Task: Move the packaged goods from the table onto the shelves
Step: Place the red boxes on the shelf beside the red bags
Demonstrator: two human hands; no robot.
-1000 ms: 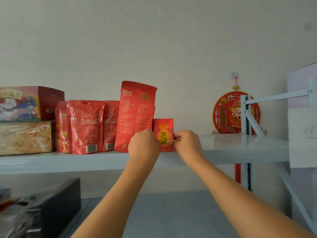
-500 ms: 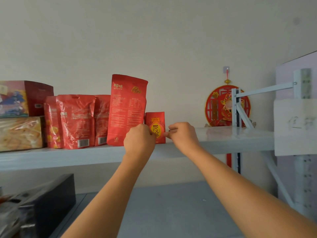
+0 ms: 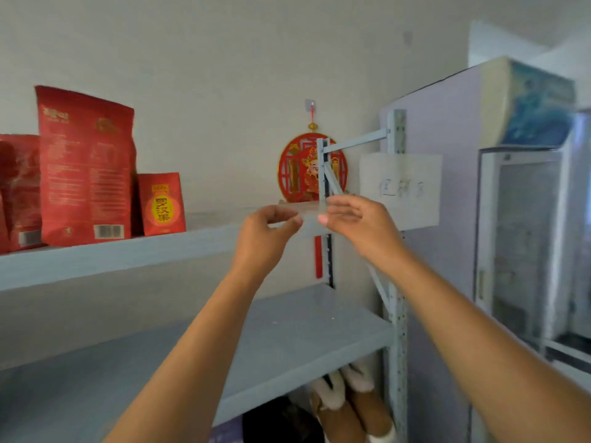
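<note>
You are holding your left hand (image 3: 265,241) and right hand (image 3: 363,225) up side by side in front of the upper shelf (image 3: 128,257), well to the right of the packets. The fingers of both are loosely bent and gripping nothing, with the fingertips close together but apart. The small red packet (image 3: 161,204) is standing upright on that shelf just beside the tall red pouch (image 3: 84,167), with more red pouches (image 3: 19,190) sitting further left, while a round red ornament (image 3: 303,167) is hanging on the wall behind your hands and a paper sign (image 3: 399,190) is hanging on the rack post beyond your right hand.
</note>
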